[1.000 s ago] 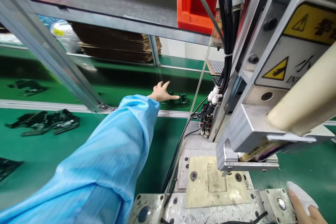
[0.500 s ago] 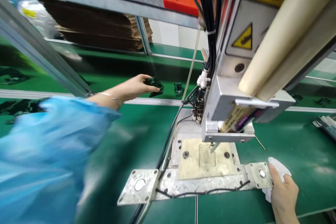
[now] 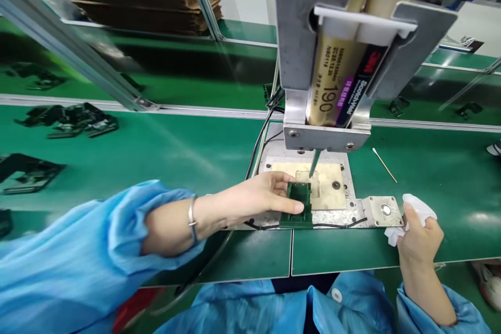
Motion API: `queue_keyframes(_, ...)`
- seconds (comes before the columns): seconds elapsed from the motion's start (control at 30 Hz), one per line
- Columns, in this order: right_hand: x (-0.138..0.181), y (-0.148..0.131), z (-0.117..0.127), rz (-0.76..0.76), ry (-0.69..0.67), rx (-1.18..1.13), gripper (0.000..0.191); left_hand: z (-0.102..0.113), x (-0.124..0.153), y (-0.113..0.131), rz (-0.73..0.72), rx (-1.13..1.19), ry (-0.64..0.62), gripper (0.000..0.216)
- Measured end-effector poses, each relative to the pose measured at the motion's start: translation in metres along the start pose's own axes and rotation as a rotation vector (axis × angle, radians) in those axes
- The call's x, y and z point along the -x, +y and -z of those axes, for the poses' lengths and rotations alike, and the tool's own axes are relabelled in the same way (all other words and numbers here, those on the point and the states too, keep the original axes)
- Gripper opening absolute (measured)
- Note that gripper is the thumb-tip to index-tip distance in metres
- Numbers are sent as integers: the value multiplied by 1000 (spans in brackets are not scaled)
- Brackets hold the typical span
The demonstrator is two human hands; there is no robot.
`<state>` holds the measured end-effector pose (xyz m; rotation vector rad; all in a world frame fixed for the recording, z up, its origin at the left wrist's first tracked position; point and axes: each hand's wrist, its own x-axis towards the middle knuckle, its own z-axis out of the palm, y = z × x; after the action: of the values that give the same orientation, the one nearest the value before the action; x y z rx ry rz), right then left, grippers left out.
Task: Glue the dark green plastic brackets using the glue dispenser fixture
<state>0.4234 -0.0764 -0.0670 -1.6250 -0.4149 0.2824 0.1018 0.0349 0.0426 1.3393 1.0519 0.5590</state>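
Observation:
My left hand grips a dark green plastic housing, shaped like a shallow open frame, over the front part of the pale fixture plate. Just behind the housing, a thin dispensing nozzle points down from the glue cartridge. My right hand is closed around a crumpled white wipe beside the metal button block. The left button of the fixture is hidden behind my left arm.
Several dark plastic parts lie at the left of the green bench. A cotton swab lies right of the fixture. Cables run along its left side. A metal frame post rises at the left.
My left hand has brought the green housing from the back of the bench to the fixture under the nozzle. The view has tilted down. My right hand still holds the wipe.

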Motion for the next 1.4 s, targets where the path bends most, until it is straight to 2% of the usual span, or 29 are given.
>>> queue_keyframes(0.07, 1, -2, -1, -33, -14, -52, 37, -10, -11, 0, 78, 66, -111, 48)
queue_keyframes(0.13, 2, -3, -2, -56, -27, -88, 37, -11, -20, -1, 85, 42, -158, 50)
queue_keyframes(0.27, 0, 1, 1, -15, -49, -35, 40, -8, -31, -8, -110, -173, -67, 63)
queue_keyframes(0.37, -2, 5, 2, -44, -49, -36, 41, -9, -33, -14, -254, -386, -5, 63)
queue_keyframes(0.5, -2, 7, 3, -35, -62, -8, 41, -11, -30, -16, -304, -578, -19, 59)
queue_keyframes(0.57, -3, 6, 4, 10, -77, 46, 43, -8, -26, -15, -315, -649, -17, 76)
queue_keyframes(0.63, -3, 4, 4, 36, -99, 98, 45, 0, -18, -12, -333, -721, 33, 100)
queue_keyframes(0.67, -4, 2, 4, 40, -116, 124, 46, 7, -11, -11, -345, -751, 91, 103)
queue_keyframes(0.73, -4, -3, 3, 31, -163, 175, 48, 24, 6, -11, -342, -776, 254, 87)
queue_keyframes(0.8, -5, -8, 1, 5, -219, 217, 53, 44, 27, -18, -228, -729, 441, 64)
queue_keyframes(0.87, -5, -11, -1, -20, -263, 252, 58, 60, 47, -31, -21, -565, 577, 56)
queue_keyframes(0.97, -6, -10, -2, -28, -278, 300, 61, 70, 66, -57, 164, -223, 598, 57)
queue_keyframes(1.07, -7, -9, -1, -12, -267, 302, 62, 64, 72, -79, 206, -11, 555, 54)
queue_keyframes(1.13, -7, -9, -1, -9, -275, 263, 63, 57, 73, -87, 188, 20, 593, 50)
queue_keyframes(1.4, -2, -15, -3, -15, -264, 214, 62, 46, 76, -85, 144, 75, 644, 44)
